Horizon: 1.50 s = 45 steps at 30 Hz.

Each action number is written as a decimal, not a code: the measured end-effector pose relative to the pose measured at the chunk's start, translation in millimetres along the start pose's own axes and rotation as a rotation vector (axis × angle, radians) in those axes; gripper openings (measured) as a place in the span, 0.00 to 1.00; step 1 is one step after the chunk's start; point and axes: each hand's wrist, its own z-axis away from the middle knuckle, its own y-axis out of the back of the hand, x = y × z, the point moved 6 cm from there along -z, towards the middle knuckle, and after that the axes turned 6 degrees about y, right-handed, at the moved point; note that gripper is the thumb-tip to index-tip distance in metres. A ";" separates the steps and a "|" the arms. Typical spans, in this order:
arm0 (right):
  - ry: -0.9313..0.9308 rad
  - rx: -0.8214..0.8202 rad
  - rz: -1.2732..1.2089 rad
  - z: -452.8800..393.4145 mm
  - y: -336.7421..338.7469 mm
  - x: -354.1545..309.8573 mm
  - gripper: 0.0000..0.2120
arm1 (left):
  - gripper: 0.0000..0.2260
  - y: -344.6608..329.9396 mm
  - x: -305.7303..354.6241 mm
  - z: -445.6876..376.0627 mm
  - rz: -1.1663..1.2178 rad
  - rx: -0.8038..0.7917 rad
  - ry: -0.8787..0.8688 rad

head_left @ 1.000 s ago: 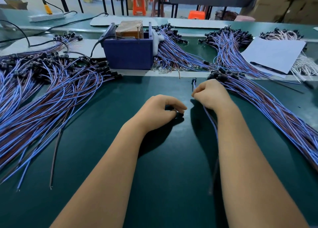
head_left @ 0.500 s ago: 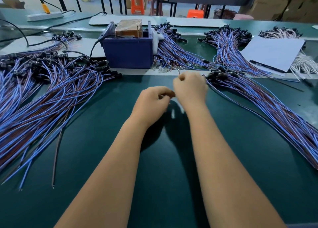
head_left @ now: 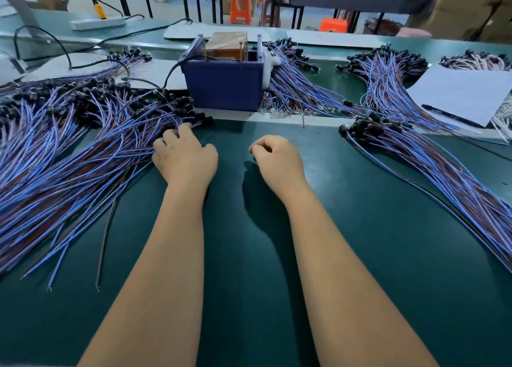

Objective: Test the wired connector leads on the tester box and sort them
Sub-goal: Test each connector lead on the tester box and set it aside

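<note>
The tester box (head_left: 224, 89) is a blue bin with a brown block inside, at the back centre of the green mat (head_left: 249, 256). A large pile of blue and brown leads with black connectors (head_left: 83, 150) covers the left side. My left hand (head_left: 184, 156) reaches into this pile's right edge, its bent fingers touching the wires. My right hand (head_left: 277, 160) hovers over the mat in the middle, fingers curled with the thumb against the forefinger, nothing visible in it. A second pile of the same leads (head_left: 421, 159) runs along the right.
More lead bundles (head_left: 293, 89) lie behind and right of the tester box. A white sheet (head_left: 468, 95) with a black pen (head_left: 448, 116) sits at the back right. A black cable (head_left: 66, 56) and a power strip (head_left: 97, 23) are at the back left.
My left hand has moved left from the middle into the left pile. My right hand has let go of the lead it held and drawn back to the middle.
</note>
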 end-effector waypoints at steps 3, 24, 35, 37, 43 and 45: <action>0.021 -0.019 0.042 -0.8 -2.7 0.0 0.10 | 0.26 4.2 -4.1 -1.9 0.033 0.042 0.025; 0.046 -0.038 0.117 -1.4 -5.2 -3.0 0.10 | 0.13 -1.9 12.9 1.9 0.188 0.078 -0.161; 0.040 0.013 0.034 1.4 -1.4 -4.4 0.10 | 0.13 9.2 23.2 14.0 0.330 0.189 -0.303; 0.039 0.063 -0.037 1.9 1.3 -6.4 0.09 | 0.11 9.0 32.0 19.6 0.500 0.094 -0.354; -0.108 -0.036 -0.699 4.6 -2.7 -9.9 0.12 | 0.10 11.7 71.6 64.0 1.291 -0.380 -0.380; -0.127 -0.090 -0.809 6.4 -3.7 -11.7 0.14 | 0.11 2.2 81.9 76.3 1.323 -0.584 -0.340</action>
